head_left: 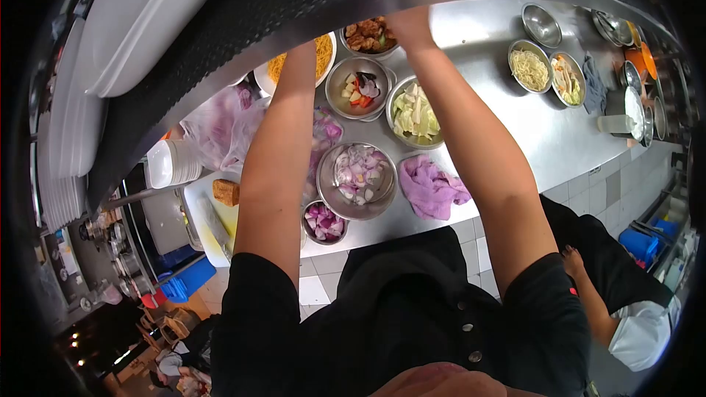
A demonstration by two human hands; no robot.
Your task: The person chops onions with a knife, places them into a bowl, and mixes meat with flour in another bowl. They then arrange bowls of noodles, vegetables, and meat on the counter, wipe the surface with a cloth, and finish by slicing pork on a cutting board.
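Observation:
Both my arms reach forward over a steel counter, under the edge of a dark shelf. My right hand (410, 28) shows in part beside a bowl of browned pieces (370, 35); its fingers are blurred and cut off by the shelf. My left hand is hidden behind the shelf edge, past the yellow noodles (323, 55). Between my arms stand a bowl of mixed cut vegetables (360, 90), a bowl of cabbage (415, 114), a large bowl of cut onion (358, 176) and a small bowl of purple onion (324, 222). A purple cloth (430, 187) lies beside them.
Bowls of sprouts (529, 68) and mixed vegetables (566, 79) stand at the right, near an empty bowl (542, 25). Plastic bags (224, 125), stacked white containers (173, 164) and a knife on a board (213, 224) are at the left. A co-worker (629, 320) is at the lower right.

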